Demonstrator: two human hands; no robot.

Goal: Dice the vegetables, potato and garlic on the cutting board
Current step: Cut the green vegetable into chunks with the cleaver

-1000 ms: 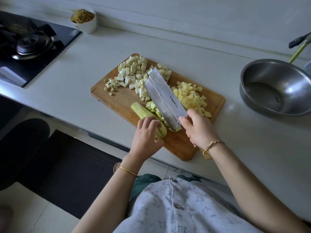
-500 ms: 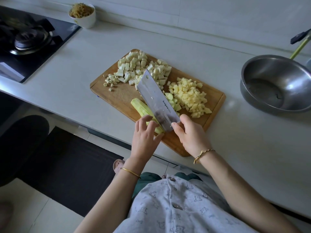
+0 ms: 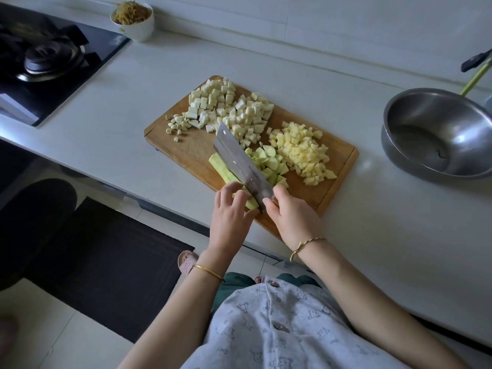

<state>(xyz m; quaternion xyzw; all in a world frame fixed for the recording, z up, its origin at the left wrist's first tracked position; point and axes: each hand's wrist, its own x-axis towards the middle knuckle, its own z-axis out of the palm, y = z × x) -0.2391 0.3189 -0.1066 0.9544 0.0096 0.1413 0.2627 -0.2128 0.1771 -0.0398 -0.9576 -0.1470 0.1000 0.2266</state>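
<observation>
1. Fingers [image 3: 231,188] of the left hand [image 3: 229,219]: curled, tips pressing down on the near end of the green vegetable strip [image 3: 222,168], lower middle of the frame.
2. Round the cleaver [image 3: 239,158] handle, right hand [image 3: 291,219] wrapped tight, thumb and forefinger either side of the blade's heel.
3. Blade down across the strip, just right of those left fingertips, nearly touching.
4. Looks light, firm, moist, probably slippery on its cut face; best pinned from above, tips tucked back.
5. Lies lengthways on the cutting board [image 3: 183,147], green dice [image 3: 269,166] right of the blade, white pile [image 3: 226,107] and yellow pile [image 3: 300,153] beyond.
</observation>
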